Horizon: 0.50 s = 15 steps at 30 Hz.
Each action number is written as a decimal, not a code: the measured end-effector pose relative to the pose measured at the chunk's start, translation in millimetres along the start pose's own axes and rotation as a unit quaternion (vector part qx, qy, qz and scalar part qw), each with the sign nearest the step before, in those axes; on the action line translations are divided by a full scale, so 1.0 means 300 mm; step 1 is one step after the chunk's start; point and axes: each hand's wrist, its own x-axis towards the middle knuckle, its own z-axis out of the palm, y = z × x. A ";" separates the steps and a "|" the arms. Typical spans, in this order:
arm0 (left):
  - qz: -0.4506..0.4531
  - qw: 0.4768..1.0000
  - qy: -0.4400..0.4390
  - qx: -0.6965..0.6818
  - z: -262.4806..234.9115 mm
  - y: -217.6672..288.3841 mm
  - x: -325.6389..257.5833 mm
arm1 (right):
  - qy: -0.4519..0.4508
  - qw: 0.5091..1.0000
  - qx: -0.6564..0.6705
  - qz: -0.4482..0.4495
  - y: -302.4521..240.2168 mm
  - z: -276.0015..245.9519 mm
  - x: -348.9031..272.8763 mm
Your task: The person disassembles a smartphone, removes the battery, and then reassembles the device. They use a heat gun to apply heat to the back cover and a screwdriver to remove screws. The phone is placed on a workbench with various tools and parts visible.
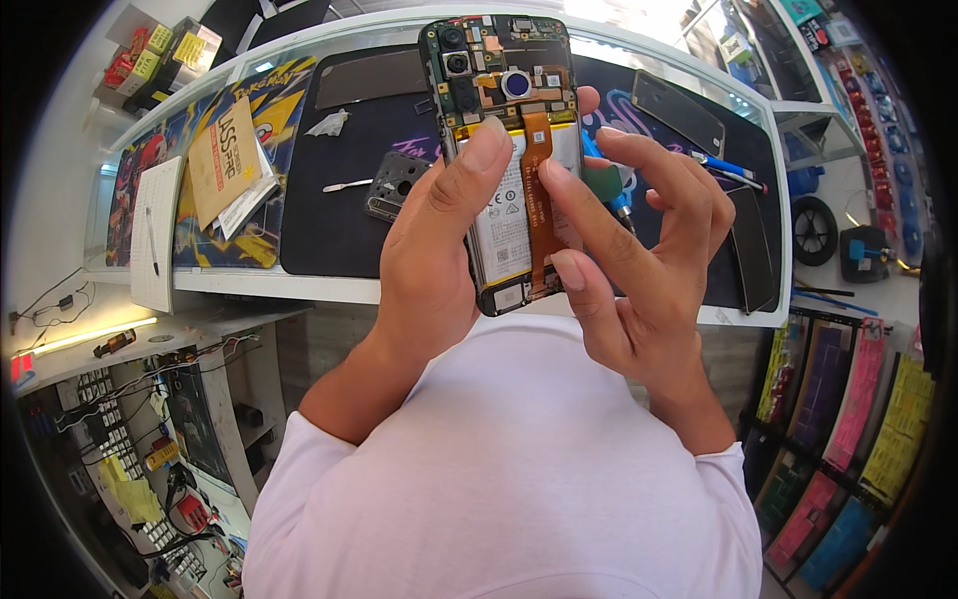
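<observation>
Orange cable (540, 205) laid near-to-far on phone (501, 225); phone clasped by left hand (434, 225); cable flanked rightward by right hand (649, 235), thumb and index parted, nothing seen pinched.

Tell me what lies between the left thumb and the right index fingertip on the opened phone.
The head view shows a strip of pale battery and most of the orange ribbon cable there.
</observation>
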 end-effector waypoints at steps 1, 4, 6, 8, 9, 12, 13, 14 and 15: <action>0.003 1.000 0.001 0.028 0.001 0.002 0.000 | 0.000 1.000 -0.007 -0.001 0.000 -0.003 0.008; -0.019 0.994 0.046 0.095 0.012 0.005 -0.023 | -0.007 1.000 -0.027 0.000 0.005 -0.017 0.031; -0.039 0.992 0.056 0.107 0.009 0.008 -0.034 | 0.001 1.000 -0.028 -0.002 0.009 -0.022 0.043; -0.035 0.991 0.069 0.110 0.010 0.004 -0.048 | 0.010 0.999 -0.034 -0.003 0.009 -0.022 0.050; -0.029 0.989 0.073 0.123 0.010 0.001 -0.053 | 0.015 0.999 -0.037 -0.003 0.009 -0.022 0.052; -0.010 0.991 0.067 0.115 0.009 -0.007 -0.058 | 0.017 0.999 -0.049 -0.008 0.009 -0.029 0.055; -0.007 0.992 0.062 0.111 0.009 -0.006 -0.058 | 0.020 0.998 -0.052 -0.011 0.011 -0.032 0.055; -0.004 0.992 0.055 0.112 0.009 -0.005 -0.057 | 0.018 0.998 -0.053 -0.012 0.012 -0.036 0.055; 0.000 0.991 0.056 0.121 0.012 -0.005 -0.057 | 0.020 0.998 -0.053 -0.014 0.014 -0.039 0.055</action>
